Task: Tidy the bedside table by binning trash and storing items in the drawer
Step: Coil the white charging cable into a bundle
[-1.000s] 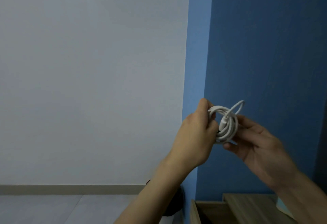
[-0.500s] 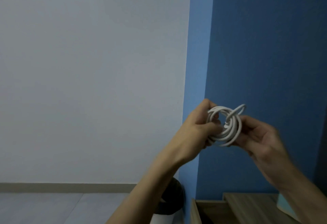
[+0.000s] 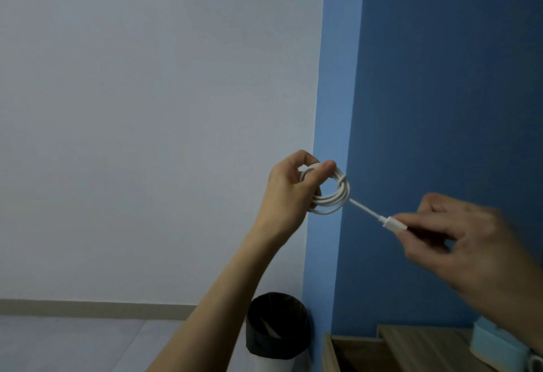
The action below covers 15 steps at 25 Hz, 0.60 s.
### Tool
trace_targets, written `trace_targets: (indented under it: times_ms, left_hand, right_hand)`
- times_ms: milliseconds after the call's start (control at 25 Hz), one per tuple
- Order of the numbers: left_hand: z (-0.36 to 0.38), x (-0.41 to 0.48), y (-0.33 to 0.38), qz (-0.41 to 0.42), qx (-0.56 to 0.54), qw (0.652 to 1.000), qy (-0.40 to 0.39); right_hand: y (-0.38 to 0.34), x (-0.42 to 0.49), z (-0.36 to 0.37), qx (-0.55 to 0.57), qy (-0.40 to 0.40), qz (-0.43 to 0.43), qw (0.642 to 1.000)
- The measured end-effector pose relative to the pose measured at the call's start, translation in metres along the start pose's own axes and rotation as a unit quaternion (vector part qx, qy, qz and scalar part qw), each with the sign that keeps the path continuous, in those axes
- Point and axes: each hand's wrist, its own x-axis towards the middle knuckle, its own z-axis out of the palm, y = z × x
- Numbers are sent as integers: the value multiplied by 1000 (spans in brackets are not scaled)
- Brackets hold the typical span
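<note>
A coiled white cable (image 3: 332,195) hangs in mid-air in front of the blue wall. My left hand (image 3: 291,186) grips the coil with thumb and fingers through its loops. My right hand (image 3: 467,236) pinches the cable's white plug (image 3: 393,223) and holds the short end taut, down and to the right of the coil. The wooden bedside table (image 3: 423,342) shows at the bottom right, with its open drawer (image 3: 352,351) just left of the top.
A bin with a black liner (image 3: 277,327) stands on the floor by the wall corner, left of the table. A pale blue box (image 3: 487,339) sits on the table's right part. Grey floor lies at lower left.
My right hand has pulled away from the coil to the lower right, drawing the plug end out straight. The view has tilted down, showing more of the bin and table.
</note>
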Motion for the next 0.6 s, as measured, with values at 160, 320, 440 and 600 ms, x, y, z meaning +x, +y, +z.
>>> trace_targets:
  times_ms: [160,320,440,600]
  left_hand:
    - [8,-6,-6,7,28,1000,-10]
    - [19,-15,-5,46,57,996,-45]
    - [23,-22,-3,59,34,995,-71]
    - [22,-26,-2,67,-4,994,-88]
  right_hand:
    - [-11,0,1,50,82,12,995]
    - [-20,5,15,265,73,64,959]
    - [-24,11,20,201,63,48,976]
    - [-26,14,21,-21,117,-10,993]
